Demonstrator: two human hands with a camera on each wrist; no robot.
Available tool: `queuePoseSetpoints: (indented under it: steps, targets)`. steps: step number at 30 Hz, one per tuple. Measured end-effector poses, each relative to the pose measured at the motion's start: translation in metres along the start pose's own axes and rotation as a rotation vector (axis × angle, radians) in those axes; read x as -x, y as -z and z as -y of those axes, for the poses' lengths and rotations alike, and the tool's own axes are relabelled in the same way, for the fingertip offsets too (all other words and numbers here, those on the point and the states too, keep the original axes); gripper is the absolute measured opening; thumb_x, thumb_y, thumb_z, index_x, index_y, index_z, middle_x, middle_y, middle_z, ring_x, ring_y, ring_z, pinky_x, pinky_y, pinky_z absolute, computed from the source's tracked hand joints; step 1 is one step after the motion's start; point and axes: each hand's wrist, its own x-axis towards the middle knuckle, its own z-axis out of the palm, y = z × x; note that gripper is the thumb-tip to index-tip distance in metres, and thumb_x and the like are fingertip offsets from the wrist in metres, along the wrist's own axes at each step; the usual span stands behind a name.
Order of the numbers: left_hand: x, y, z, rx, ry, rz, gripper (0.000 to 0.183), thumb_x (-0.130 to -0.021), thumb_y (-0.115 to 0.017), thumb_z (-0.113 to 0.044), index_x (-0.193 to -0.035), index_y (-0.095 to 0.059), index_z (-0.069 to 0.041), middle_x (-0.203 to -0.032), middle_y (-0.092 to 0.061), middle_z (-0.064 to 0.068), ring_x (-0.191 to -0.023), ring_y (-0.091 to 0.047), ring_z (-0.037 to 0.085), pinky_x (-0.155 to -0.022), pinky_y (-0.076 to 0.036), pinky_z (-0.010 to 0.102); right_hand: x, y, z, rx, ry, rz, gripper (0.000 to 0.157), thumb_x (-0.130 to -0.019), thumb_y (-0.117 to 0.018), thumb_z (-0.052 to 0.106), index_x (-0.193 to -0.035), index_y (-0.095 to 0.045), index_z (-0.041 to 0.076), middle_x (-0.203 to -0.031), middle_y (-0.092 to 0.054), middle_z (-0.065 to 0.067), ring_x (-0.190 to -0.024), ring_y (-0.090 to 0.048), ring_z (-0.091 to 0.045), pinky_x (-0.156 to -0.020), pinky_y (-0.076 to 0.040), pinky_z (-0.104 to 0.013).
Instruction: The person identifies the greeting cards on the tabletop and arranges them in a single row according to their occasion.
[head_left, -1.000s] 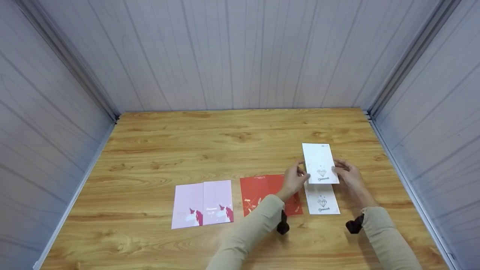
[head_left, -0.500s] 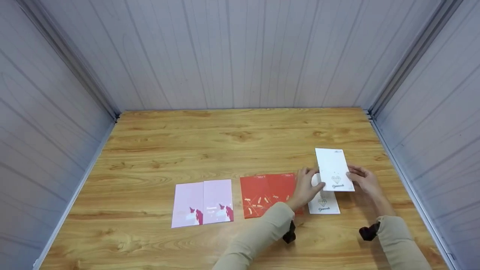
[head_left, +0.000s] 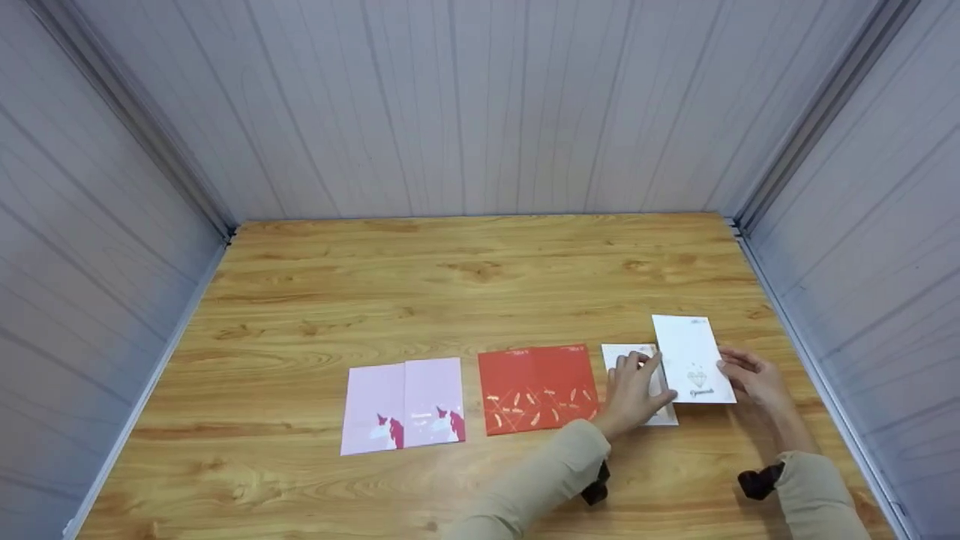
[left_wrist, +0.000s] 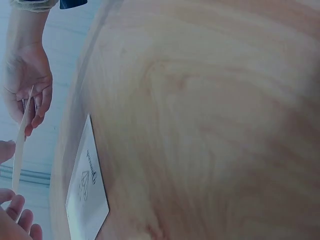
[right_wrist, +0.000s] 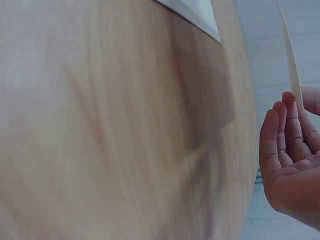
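Note:
A thin white card, printed with a diamond and lettering, is held up over the table's right side. My left hand pinches its left edge between thumb and fingers. At the opposite edge, my right hand pinches it likewise. Seen edge-on in the right wrist view, the held card is slim and stands off the wood. A second white card with a similar print lies flat, partly covered by my left hand. In the left wrist view this lying card rests beneath the raised one.
Two red cards with gold marks lie side by side left of the white ones. Farther left are two pink cards with a unicorn-like print. Pale panelled walls enclose the wooden table behind and on both sides.
Both hands have carried the white card right and toward the table's near side, off the one lying below. More of the lying white card and the red cards now shows.

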Motion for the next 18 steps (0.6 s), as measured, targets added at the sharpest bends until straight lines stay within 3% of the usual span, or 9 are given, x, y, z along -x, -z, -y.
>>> queuePoseSetpoints:
  steps: [6,12,18]
  targets:
    - [0.004,-0.008,-0.006,-0.068,0.001,0.037,0.063,-0.076,-0.060,-0.050,-0.130,-0.045,-0.021,-0.108,-0.041,-0.008,-0.094,-0.033,0.007,-0.070,-0.026,0.020,0.009,0.006,-0.006,0.023,-0.050,-0.029,0.016,-0.082,-0.063,0.016,-0.093,-0.062,0.027,-0.087,-0.057,0.013,-0.077,-0.056,0.000,-0.067,-0.045,-0.019]
    - [0.006,-0.014,-0.011,-0.128,0.011,0.074,0.064,-0.076,-0.060,-0.052,-0.130,-0.044,-0.022,-0.111,-0.038,-0.008,-0.098,-0.032,0.008,-0.071,-0.025,0.021,0.015,0.009,-0.009,-0.010,-0.023,-0.023,0.015,-0.082,-0.062,0.012,-0.095,-0.064,0.020,-0.085,-0.059,0.012,-0.080,-0.054,0.001,-0.069,-0.044,-0.016]
    - [0.007,-0.019,-0.013,-0.153,0.038,0.117,0.063,-0.075,-0.059,-0.053,-0.129,-0.046,-0.022,-0.125,-0.034,-0.005,-0.116,-0.026,0.012,-0.083,-0.026,0.026,0.017,0.012,-0.009,0.161,0.001,-0.045,0.020,-0.084,-0.060,0.016,-0.104,-0.061,0.013,-0.084,-0.057,0.019,-0.080,-0.051,0.006,-0.071,-0.040,-0.012]
